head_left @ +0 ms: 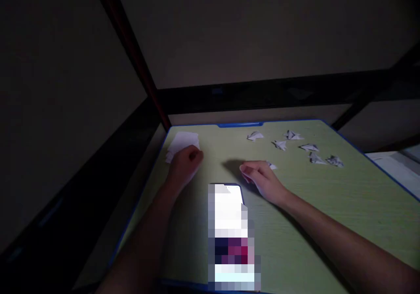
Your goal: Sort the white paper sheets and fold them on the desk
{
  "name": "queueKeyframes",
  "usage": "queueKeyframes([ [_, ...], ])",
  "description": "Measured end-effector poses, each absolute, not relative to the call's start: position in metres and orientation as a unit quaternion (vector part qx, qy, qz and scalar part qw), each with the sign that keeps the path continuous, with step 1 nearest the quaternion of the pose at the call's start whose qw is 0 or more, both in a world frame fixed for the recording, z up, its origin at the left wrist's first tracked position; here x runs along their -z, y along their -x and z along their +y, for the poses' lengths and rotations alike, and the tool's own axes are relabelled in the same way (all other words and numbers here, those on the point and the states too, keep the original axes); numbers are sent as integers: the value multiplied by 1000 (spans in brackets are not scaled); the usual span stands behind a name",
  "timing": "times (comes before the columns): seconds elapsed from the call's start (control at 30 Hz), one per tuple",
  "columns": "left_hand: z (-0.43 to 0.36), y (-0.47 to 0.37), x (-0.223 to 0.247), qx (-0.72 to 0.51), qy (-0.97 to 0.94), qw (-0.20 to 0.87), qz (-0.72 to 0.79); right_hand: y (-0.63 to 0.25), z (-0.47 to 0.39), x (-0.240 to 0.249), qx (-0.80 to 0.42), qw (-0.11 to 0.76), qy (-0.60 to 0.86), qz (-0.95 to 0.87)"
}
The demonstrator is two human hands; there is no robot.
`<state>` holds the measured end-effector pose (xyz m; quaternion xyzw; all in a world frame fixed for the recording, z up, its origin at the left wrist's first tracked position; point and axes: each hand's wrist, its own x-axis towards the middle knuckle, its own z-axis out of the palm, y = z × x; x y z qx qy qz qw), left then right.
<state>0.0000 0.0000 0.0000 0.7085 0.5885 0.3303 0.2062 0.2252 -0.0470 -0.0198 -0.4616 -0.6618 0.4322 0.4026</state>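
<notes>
My left hand is closed with curled fingers at the near right corner of a stack of white paper sheets; whatever its fingers may hold is hidden. To the right, my right hand is raised a little over the table, its fingers curled together, and what is between them, if anything, cannot be made out. A small folded paper piece shows just behind my right hand, partly covered by it. Between my forearms lies a phone with a lit screen, mostly pixelated.
Several folded paper pieces lie at the back right of the green table, which has a blue edge. A blue strip sits at the middle of its far edge. Dark walls rise behind and to the left.
</notes>
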Motion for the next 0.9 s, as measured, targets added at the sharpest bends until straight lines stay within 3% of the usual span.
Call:
queueKeyframes([
  [0.07,10,13,-5,-323,-718,137,601,-226,-46,21,-413,391,461,-681],
  [0.2,25,35,-9,-163,-736,-31,656,-224,-46,24,-380,376,454,-713],
  [0.5,23,38,-5,-78,-755,-66,647,-222,-44,30,-332,344,453,-752],
  [0.9,25,50,-2,-160,-738,-99,648,-222,-44,31,-304,303,460,-777],
])
